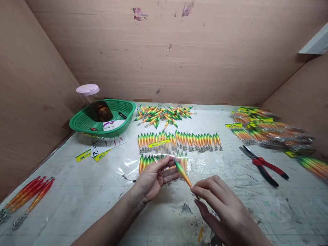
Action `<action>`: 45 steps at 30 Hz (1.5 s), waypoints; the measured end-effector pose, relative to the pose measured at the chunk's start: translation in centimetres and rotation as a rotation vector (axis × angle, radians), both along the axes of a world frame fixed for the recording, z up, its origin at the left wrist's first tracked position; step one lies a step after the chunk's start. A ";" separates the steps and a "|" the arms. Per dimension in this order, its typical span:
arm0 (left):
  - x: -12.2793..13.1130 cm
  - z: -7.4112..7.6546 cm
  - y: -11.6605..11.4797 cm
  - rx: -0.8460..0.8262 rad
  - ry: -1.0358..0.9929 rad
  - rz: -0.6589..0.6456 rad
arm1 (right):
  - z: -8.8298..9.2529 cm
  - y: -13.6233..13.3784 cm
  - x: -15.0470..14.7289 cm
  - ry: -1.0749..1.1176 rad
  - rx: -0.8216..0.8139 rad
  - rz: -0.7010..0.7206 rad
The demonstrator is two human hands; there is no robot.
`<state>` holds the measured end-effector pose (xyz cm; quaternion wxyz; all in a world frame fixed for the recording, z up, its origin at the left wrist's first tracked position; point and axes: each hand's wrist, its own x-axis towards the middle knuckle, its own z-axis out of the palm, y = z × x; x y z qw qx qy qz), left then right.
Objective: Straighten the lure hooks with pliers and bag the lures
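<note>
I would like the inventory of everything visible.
Held lure: one, green-orange, centre
Loose lures: many, green-orange, back
Lined lures: many, green-orange, middle
Plastic: uncounted, clear, middle
Lure packs: several, yellow labels, right
Pliers: one, red-black, right
Red lures: several, red, left
Basket: one, green, left
Cup: one, pink lid, basket
Card: one, white-purple, basket
Item: one, black, basket
Labels: several, yellow, near basket
Panel: one, white, right
Walls: three, brown, back, sides
Table: one, white, below
Left hand: one, bare, lure's green end
Right hand: one, bare, lure's orange end
</note>
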<state>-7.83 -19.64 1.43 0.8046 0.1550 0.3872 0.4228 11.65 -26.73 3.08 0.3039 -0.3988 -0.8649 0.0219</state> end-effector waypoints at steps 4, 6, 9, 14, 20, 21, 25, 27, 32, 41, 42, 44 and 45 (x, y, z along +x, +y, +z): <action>0.2 -0.2 -0.7 0.099 -0.029 -0.132 | -0.6 0.6 -1.1 -0.093 0.207 -0.106; 0.3 -0.3 -1.0 0.104 -0.039 -0.140 | -1.1 0.6 -1.2 -0.092 0.247 -0.139; 0.5 -0.2 -1.3 0.062 -0.075 -0.103 | -1.8 0.4 -1.0 -0.023 0.231 -0.164; 1.1 -0.1 -1.6 0.023 -0.112 -0.084 | -2.3 0.4 -1.8 -0.005 0.247 -0.170; 1.6 -0.3 -1.5 -0.016 -0.165 -0.023 | -0.6 -0.1 -2.5 0.141 0.171 -0.141; 1.4 -0.1 -1.3 -0.035 -0.185 0.006 | -0.2 -0.1 -2.0 0.179 0.153 -0.131; 0.1 0.8 -0.1 -0.026 -0.233 0.168 | -0.5 1.6 0.4 0.242 0.078 -0.285; -0.5 1.2 0.5 -0.008 -0.260 0.217 | -1.7 3.1 1.0 0.129 -0.049 -0.252; -0.7 1.3 0.9 -0.066 -0.289 0.265 | -5.3 5.5 0.0 -0.016 -0.200 -0.175; 0.0 0.6 0.5 -0.069 -0.271 0.291 | -3.0 3.7 2.9 0.065 -0.271 -0.143; 0.0 0.4 0.5 -0.072 -0.271 0.294 | -1.7 3.0 3.6 0.087 -0.280 -0.127; 0.0 0.3 0.6 -0.080 -0.273 0.290 | 1.0 1.2 4.6 0.169 -0.310 -0.057; 0.0 0.2 0.6 -0.085 -0.273 0.285 | 2.3 0.3 4.7 0.220 -0.342 0.024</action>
